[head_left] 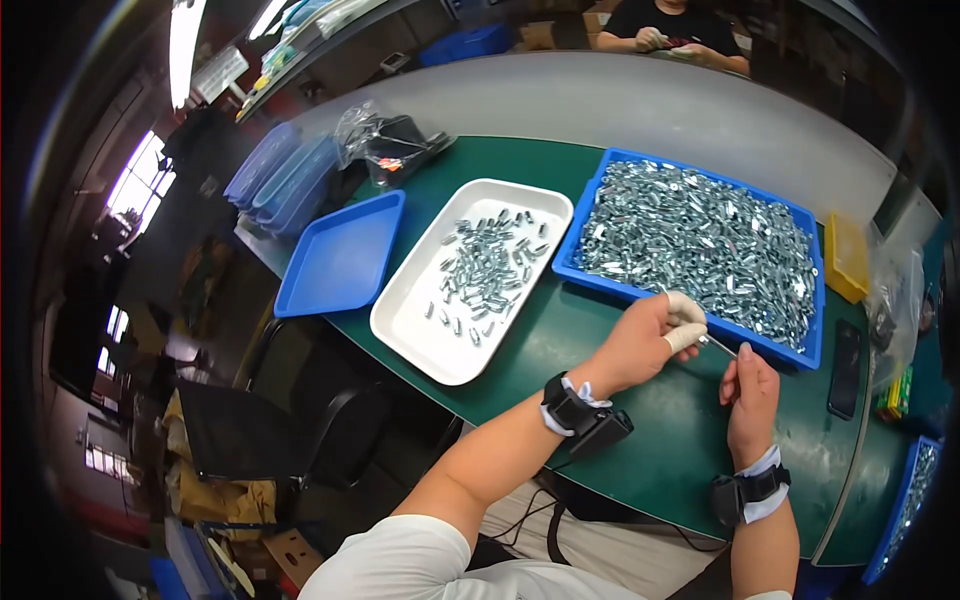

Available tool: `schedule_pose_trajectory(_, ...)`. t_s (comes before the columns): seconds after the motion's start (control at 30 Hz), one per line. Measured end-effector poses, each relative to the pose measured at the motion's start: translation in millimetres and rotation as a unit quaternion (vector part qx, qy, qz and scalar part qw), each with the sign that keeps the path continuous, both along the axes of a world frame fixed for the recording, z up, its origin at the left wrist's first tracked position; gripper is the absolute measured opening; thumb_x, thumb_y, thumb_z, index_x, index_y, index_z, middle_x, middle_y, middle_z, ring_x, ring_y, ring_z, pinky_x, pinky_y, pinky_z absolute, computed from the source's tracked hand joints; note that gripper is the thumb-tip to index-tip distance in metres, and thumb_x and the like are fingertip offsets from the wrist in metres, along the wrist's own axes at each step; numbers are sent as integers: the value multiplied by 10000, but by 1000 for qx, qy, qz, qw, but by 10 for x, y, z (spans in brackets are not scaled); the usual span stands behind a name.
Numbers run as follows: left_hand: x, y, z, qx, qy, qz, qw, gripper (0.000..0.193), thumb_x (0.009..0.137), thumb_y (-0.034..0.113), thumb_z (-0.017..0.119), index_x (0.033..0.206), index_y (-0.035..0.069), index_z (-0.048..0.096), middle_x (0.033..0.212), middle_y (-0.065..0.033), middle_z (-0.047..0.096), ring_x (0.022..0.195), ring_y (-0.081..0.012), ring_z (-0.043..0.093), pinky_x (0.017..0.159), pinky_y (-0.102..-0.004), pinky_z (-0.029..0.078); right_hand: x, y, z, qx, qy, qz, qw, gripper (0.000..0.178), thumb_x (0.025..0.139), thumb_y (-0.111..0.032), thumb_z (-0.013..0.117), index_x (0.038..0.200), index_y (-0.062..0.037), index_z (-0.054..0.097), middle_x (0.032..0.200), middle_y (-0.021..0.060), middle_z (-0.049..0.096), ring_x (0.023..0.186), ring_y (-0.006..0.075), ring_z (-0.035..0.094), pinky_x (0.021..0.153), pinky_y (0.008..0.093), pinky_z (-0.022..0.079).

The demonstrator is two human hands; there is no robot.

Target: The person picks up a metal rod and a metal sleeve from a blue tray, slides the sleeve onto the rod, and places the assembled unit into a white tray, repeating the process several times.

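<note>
Just in front of the big blue tray (684,314), both my hands meet over the green table. My left hand (650,338), with pale finger covers on thumb and forefinger, pinches a small shiny metal part (704,340). A thin metal rod (720,348) runs from that part to the fingertips of my right hand (750,388), which are closed on it. Where rod and part meet is too small to make out. Heaped in the blue tray are many small silvery metal parts (700,240). Similar pieces (485,265) lie scattered in the white tray (440,362) to the left.
A shallow blue tray (335,255) sits left of the white one, near stacked blue bins (290,180) and a plastic bag (385,140). On the right are a yellow box (846,258) and a dark phone (845,370). Beyond the grey partition (500,100) works another person (680,35).
</note>
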State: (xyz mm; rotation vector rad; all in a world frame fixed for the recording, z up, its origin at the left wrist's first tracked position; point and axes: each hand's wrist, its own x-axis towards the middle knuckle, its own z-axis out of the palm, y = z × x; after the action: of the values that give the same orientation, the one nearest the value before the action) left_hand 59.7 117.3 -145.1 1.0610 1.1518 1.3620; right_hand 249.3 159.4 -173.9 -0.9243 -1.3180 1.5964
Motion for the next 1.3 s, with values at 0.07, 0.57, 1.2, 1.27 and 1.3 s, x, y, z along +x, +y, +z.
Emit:
schedule_pose_trajectory(0.07, 14, -17, -38, 17, -35, -5, 999, 106, 923, 96, 598, 971, 2, 614, 821, -52, 646, 737, -105, 610, 667, -249, 500, 7, -4, -12, 15, -33, 5, 999, 413, 1005, -337, 467, 682, -83, 510, 549, -23, 442, 477, 63, 397, 453, 210, 311)
schedule_pose_trajectory(0.57, 77, 6, -156, 5, -11, -64, 998, 112, 920, 91, 603, 961, -7, 640, 829, -57, 658, 709, -101, 603, 642, -240, 497, 64, 8, 35, 62, -107, 30, 992, 416, 1003, -303, 480, 670, -58, 533, 550, -20, 472, 485, 51, 416, 456, 202, 320)
schedule_pose_trajectory(1.2, 237, -83, -199, 26, 24, -50, 998, 46, 875, 42, 653, 907, 17, 630, 811, -58, 643, 709, -121, 599, 609, -264, 484, 77, -61, 85, 17, -99, 111, 989, 447, 998, -323, 489, 665, -36, 569, 549, -3, 509, 480, 60, 443, 458, 217, 351)
schedule_pose_trajectory(1.27, 241, -140, -138, 114, 129, -30, 985, 48, 874, 24, 647, 916, 13, 626, 820, -50, 642, 729, -116, 599, 635, -256, 488, 60, -67, 96, 9, -91, 115, 989, 454, 998, -324, 488, 653, -38, 563, 539, -2, 502, 472, 63, 438, 452, 219, 347)
schedule_pose_trajectory(1.3, 234, -163, -118, 158, 180, -20, 971, 51, 873, 14, 643, 920, 11, 624, 824, -47, 642, 739, -114, 599, 648, -252, 490, 47, -70, 101, -21, -65, 130, 989, 458, 998, -324, 488, 646, -40, 556, 528, -2, 491, 464, 68, 433, 447, 222, 343)
